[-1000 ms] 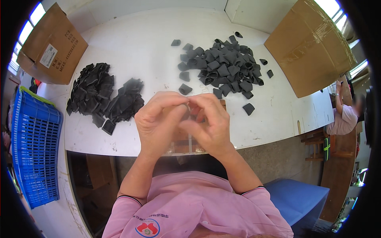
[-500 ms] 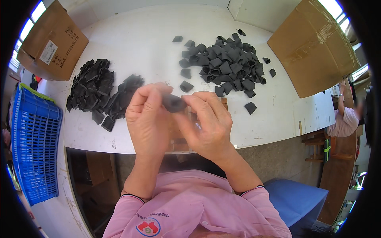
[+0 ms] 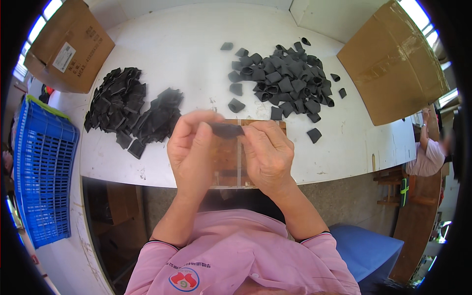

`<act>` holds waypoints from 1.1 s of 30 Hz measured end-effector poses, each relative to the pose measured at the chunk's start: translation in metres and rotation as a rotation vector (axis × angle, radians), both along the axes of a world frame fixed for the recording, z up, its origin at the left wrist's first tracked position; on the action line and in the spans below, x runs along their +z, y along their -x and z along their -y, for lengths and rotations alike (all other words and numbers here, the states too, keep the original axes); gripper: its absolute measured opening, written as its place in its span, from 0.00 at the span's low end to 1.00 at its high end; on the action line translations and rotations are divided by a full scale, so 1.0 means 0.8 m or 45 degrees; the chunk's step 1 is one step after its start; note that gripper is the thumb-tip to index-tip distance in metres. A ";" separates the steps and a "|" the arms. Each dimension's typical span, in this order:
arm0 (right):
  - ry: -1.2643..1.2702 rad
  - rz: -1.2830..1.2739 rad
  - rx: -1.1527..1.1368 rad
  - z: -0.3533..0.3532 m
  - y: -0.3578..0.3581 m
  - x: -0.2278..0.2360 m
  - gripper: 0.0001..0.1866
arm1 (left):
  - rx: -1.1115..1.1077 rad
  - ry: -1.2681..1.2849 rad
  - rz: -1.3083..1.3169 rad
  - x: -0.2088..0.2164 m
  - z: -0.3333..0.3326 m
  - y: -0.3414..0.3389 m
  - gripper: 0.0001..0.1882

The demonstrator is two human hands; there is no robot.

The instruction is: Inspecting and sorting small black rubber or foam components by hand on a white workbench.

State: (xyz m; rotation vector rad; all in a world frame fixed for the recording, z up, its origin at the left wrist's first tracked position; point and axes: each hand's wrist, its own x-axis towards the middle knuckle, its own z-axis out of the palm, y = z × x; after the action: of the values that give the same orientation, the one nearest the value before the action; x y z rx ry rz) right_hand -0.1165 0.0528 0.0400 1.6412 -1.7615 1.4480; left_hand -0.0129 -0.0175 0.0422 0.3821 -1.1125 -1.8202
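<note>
- The left hand (image 3: 194, 147) and the right hand (image 3: 268, 152) are raised together over the near edge of the white tabletop (image 3: 187, 59), and both pinch one small dark grey, flattened piece of soft fabric-like material (image 3: 227, 130) between thumbs and fingertips.
- The piece spans the gap between the two hands, each closed on one end; held this way it seems to be stretched or flattened between them, though the exact grip under the fingers is hidden.
- Under the hands lies a brown wooden board with a pale upright strip (image 3: 239, 162) at the tabletop's front edge; the hands cover most of it, so its use cannot be told.
- To the left sits a dense heap of black folded pieces (image 3: 130, 105); to the right and further back a looser spread of dark grey tube-shaped pieces (image 3: 285, 81), with a few strays lying close to the hands.
- The two heaps lie well apart, one on each side, within easy reach, which looks like a sorted-from-unsorted layout.
- Nothing lies between the hands and either heap.
- A brown cardboard box (image 3: 66, 46) stands at the far left corner, a flat sheet of brown cardboard (image 3: 393, 69) at the right, and a blue plastic crate (image 3: 42, 167) beside the tabletop on the left.
- Another person in a pink top (image 3: 427, 152) is at the far right, well apart.
</note>
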 end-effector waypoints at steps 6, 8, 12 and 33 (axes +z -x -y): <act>-0.197 0.100 0.015 -0.008 -0.001 0.018 0.05 | -0.070 0.167 0.544 -0.004 0.002 -0.004 0.04; -0.267 0.155 0.064 -0.007 0.002 0.029 0.05 | -0.019 0.134 0.475 -0.012 -0.005 0.005 0.06; -0.306 0.190 0.141 -0.003 0.008 0.028 0.04 | -0.063 0.159 0.503 -0.017 -0.004 -0.002 0.10; -0.435 1.651 0.298 -0.031 0.026 -0.026 0.12 | 0.274 1.838 1.593 -0.154 0.129 -0.105 0.11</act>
State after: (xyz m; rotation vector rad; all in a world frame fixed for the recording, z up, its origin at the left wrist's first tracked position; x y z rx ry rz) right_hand -0.1375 0.0774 0.0190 1.0084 -2.5540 2.8240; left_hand 0.0710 -0.1207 -0.0814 0.6702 -2.6757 -0.0547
